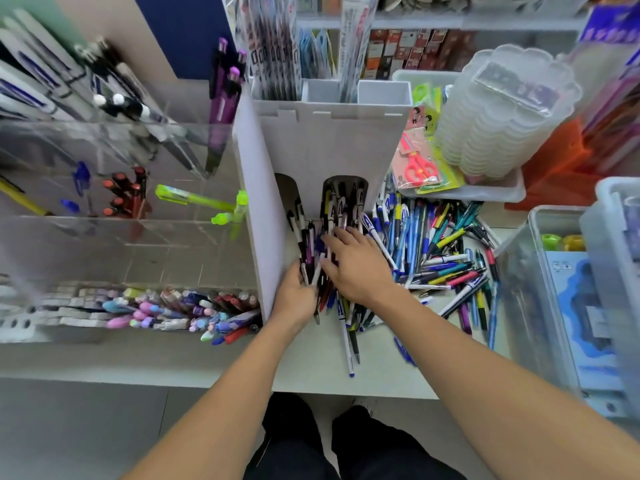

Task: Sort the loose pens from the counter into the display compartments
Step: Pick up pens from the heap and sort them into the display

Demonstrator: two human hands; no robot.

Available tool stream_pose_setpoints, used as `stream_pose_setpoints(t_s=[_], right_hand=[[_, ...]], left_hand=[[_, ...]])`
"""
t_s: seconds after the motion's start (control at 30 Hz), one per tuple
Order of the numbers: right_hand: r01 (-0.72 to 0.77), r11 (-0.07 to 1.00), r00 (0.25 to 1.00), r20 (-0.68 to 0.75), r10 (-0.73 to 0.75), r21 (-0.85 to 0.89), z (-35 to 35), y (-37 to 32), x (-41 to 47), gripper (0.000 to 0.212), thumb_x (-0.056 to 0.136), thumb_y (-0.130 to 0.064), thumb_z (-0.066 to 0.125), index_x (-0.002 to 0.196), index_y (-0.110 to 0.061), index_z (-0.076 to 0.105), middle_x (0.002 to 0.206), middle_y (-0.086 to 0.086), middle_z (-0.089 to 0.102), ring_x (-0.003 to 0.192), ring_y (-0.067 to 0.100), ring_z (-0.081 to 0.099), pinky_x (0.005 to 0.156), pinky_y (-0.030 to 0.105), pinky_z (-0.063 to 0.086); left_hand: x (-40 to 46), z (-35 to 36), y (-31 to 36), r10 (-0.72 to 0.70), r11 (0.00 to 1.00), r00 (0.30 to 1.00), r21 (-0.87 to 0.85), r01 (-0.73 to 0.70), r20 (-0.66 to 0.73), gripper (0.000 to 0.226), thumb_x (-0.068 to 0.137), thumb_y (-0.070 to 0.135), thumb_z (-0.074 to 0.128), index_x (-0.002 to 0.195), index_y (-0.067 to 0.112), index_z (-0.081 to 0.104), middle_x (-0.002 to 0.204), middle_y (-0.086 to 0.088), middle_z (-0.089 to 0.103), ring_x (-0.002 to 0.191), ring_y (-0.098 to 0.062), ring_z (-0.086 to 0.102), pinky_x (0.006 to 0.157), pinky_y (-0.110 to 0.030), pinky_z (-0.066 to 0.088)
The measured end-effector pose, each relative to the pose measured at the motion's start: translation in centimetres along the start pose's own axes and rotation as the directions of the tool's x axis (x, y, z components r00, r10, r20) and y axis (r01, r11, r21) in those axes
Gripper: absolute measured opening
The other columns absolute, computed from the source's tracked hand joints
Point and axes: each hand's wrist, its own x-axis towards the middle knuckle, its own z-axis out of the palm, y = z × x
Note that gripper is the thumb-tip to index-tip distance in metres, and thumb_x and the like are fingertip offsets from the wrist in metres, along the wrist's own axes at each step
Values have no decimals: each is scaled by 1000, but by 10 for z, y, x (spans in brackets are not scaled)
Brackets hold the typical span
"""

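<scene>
We see the loose pens point(446, 258) heaped on the counter point(311, 372) just right of the white display point(329, 140), lying criss-cross with no common direction. A bundle of pens point(313, 251) runs lengthwise away from us into the display's arched compartments point(344, 195). Our left hand point(294, 296) curls its fingers around the near end of this bundle. Our right hand point(356, 265) lies palm down on the bundle, fingers fairly straight and spread, pressing the pens.
</scene>
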Motion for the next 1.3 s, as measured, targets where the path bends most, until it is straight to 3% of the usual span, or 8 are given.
stream_pose_setpoints(t_s=[0.1,0.3,0.5,0.6,0.83,0.93,1.17,1.3], right_hand=[[-7,999,994,-108,12,50,-17,-2,23,53,100,-26,50,150,-10,42,153,16,43,142,35,36,116,42,30],[-129,985,960,234,153,-115,-6,8,76,84,100,-49,46,161,-11,3,168,14,1,155,34,3,126,46,8],[-16,987,997,68,27,-158,19,10,27,77,100,-55,41,158,-7,23,164,12,24,154,30,14,126,43,9],[19,998,998,-61,-23,-61,25,9,5,68,103,-47,42,158,-11,27,164,11,27,154,28,17,126,44,14],[-127,928,879,-394,269,350,1,18,-60,29,99,-19,57,125,-9,64,130,4,57,124,18,49,106,29,41],[-156,895,873,-366,323,418,0,26,-80,20,98,-17,59,116,-10,66,117,-1,57,114,14,52,101,24,41],[-291,837,874,-227,430,463,7,21,-111,9,95,-24,63,101,-17,65,98,-8,56,86,8,51,78,21,39],[-406,892,909,186,372,200,31,-13,-119,41,84,-51,69,72,-17,50,71,0,55,70,24,55,63,33,47]], left_hand=[[-1,-1,0,37,999,999,11,-37,11,59,91,-8,52,129,37,49,114,14,61,113,-8,55,88,-17,41],[-2,-2,-7,74,993,997,91,-77,30,59,91,-9,57,123,38,45,96,32,51,86,16,49,63,7,34],[-4,-1,-12,136,963,990,238,-127,-21,55,75,-4,76,116,27,55,110,7,58,104,-10,59,88,-9,46],[-4,2,-14,141,952,987,284,-114,-74,68,75,-1,78,134,21,52,129,-3,56,119,-18,56,107,-35,47],[17,18,4,-71,931,982,343,129,-176,87,53,56,75,129,19,56,127,-4,58,112,-26,60,97,-46,54],[28,26,27,-196,877,952,392,278,-236,86,72,50,83,136,7,45,136,-12,45,122,-33,52,96,-37,48],[43,34,34,-201,799,941,510,319,-273,74,67,37,92,121,7,52,121,-13,61,105,-29,64,80,-35,58],[40,26,41,-162,751,969,614,243,-186,40,84,36,80,102,7,60,101,-6,62,89,-22,61,71,-28,50]])
